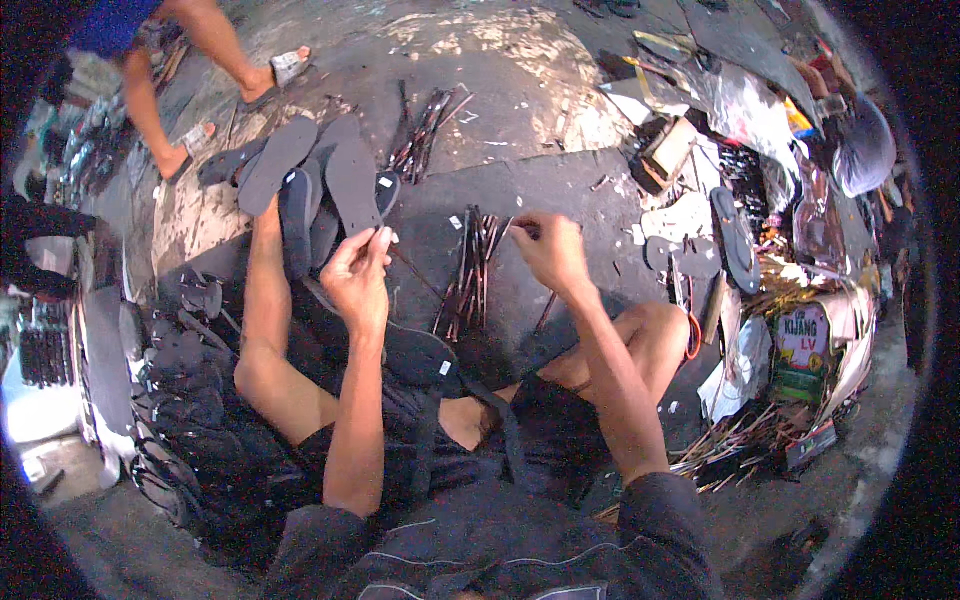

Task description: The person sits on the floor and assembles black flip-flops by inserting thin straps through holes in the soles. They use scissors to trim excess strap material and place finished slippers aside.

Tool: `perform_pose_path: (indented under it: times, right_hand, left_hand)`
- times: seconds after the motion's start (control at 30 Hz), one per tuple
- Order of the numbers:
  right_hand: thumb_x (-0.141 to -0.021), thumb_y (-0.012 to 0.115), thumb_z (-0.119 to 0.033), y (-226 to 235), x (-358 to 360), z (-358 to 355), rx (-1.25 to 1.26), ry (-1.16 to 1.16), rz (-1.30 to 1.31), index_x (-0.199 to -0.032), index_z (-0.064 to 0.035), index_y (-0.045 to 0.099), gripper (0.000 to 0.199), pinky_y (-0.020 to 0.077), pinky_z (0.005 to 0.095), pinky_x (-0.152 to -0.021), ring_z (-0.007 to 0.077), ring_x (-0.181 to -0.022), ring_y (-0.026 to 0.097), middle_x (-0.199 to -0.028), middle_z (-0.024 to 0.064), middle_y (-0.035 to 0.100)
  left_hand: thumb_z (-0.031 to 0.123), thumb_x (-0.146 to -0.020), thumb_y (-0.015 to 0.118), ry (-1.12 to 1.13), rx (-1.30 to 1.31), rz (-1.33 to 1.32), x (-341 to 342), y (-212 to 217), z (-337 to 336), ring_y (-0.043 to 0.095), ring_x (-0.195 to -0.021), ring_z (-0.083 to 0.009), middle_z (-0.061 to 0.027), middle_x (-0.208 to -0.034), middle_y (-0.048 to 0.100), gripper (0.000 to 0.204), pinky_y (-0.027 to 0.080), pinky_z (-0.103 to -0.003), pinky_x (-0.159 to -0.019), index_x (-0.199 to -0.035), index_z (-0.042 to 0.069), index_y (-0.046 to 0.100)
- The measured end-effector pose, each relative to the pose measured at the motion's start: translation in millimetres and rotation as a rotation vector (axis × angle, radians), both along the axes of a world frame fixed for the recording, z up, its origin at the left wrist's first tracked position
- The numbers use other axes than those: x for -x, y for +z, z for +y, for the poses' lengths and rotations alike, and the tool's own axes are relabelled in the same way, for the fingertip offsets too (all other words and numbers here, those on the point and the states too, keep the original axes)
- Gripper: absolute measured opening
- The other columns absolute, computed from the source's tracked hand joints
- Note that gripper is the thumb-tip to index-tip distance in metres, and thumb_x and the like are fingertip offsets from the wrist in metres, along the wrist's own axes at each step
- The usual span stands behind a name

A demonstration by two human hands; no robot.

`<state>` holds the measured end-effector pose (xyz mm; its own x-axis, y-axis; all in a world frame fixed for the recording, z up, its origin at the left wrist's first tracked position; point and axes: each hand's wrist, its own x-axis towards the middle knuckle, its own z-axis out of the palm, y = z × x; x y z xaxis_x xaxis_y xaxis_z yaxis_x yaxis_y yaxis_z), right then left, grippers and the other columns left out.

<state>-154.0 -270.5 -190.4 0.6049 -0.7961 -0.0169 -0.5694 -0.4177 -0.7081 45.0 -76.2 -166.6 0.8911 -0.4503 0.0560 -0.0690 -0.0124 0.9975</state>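
- Head view: the person sits on the floor with knees apart; both forearms come up from the lower edge toward a dark work patch on the ground.
- The left hand is closed in a pinch on the lower end of a dark grey sole, holding it upright, just in front of a loose stack of soles fanned out on the floor.
- The right hand is curled nearly shut, thumb and fingers pinching the end of a thin dark strap; how much of it is gripped I cannot tell.
- Between the two hands lies a bundle of straps on the floor, apart from the sole.
- Judged from this, the step in hand looks like fitting a strap to a sandal sole: sole picked up, strap being drawn from the bundle, the two not yet joined.
- The next move seems to call for bringing strap end and sole together, with the left grip steadying the sole.
- Rows of finished black sandals lie at the person's left.
- Another person's sandalled feet stand at the top left, well apart.
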Motion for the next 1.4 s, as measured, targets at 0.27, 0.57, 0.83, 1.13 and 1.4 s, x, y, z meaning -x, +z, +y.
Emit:
perform_pose_path:
  times: [0.27, 0.57, 0.83, 1.13, 1.4]
  right_hand:
    - [-0.091, 0.071, -0.03, -48, -68, 10, 0.093, -0.169, 0.255, -0.093, -0.0083, 0.08, 0.023, 0.0598, 0.0519, -0.079, 0.0416, -0.087, 0.076, -0.091, 0.0202, 0.077]
    - [-0.092, 0.07, -0.031, -36, -53, 33, 0.052, -0.165, 0.038, -0.098, -0.0026, 0.08, 0.031, 0.0599, 0.0502, -0.083, 0.0425, -0.086, 0.076, -0.091, 0.0198, 0.078]
    - [-0.096, 0.075, -0.005, 110, -25, 132, -0.273, 0.08, -0.649, -0.116, -0.0002, 0.078, 0.02, 0.0542, 0.0283, -0.079, 0.0136, -0.087, 0.068, -0.096, 0.0088, 0.075]
    - [-0.094, 0.075, -0.001, 134, -17, 148, -0.38, 0.081, -0.775, -0.113, -0.002, 0.08, 0.02, 0.0535, 0.0309, -0.084, 0.0182, -0.092, 0.068, -0.101, 0.011, 0.076]
    - [-0.091, 0.076, 0.0, 123, -13, 137, -0.315, 0.22, -0.679, -0.105, -0.0001, 0.079, 0.015, 0.057, 0.0355, -0.089, 0.0233, -0.1, 0.074, -0.105, 0.0133, 0.079]
  left_hand:
    - [-0.004, -0.092, 0.078, 0.017, 0.079, -0.059, 6, 67, 56, 0.073, -0.086, -0.0149, -0.0118, -0.103, 0.076, 0.015, 0.063, -0.026, -0.077, -0.106, -0.005, 0.074]
    - [-0.005, -0.092, 0.078, 0.078, 0.186, -0.126, 12, 54, 44, 0.071, -0.093, -0.0135, -0.0106, -0.106, 0.075, 0.014, 0.059, -0.025, -0.078, -0.105, -0.004, 0.075]
    - [-0.002, -0.094, 0.077, -0.155, 0.174, -0.076, 46, 88, 55, 0.073, -0.097, -0.0154, -0.0129, -0.111, 0.075, 0.019, 0.06, -0.026, -0.085, -0.113, -0.005, 0.075]
    - [-0.002, -0.095, 0.074, -0.247, 0.238, 0.079, 71, 112, 50, 0.073, -0.102, -0.0175, -0.014, -0.113, 0.076, 0.022, 0.06, -0.029, -0.093, -0.116, -0.008, 0.073]
    - [0.0, -0.096, 0.075, -0.301, 0.185, 0.176, 65, 98, 59, 0.072, -0.098, -0.0146, -0.0118, -0.108, 0.076, 0.019, 0.06, -0.027, -0.089, -0.114, -0.007, 0.075]
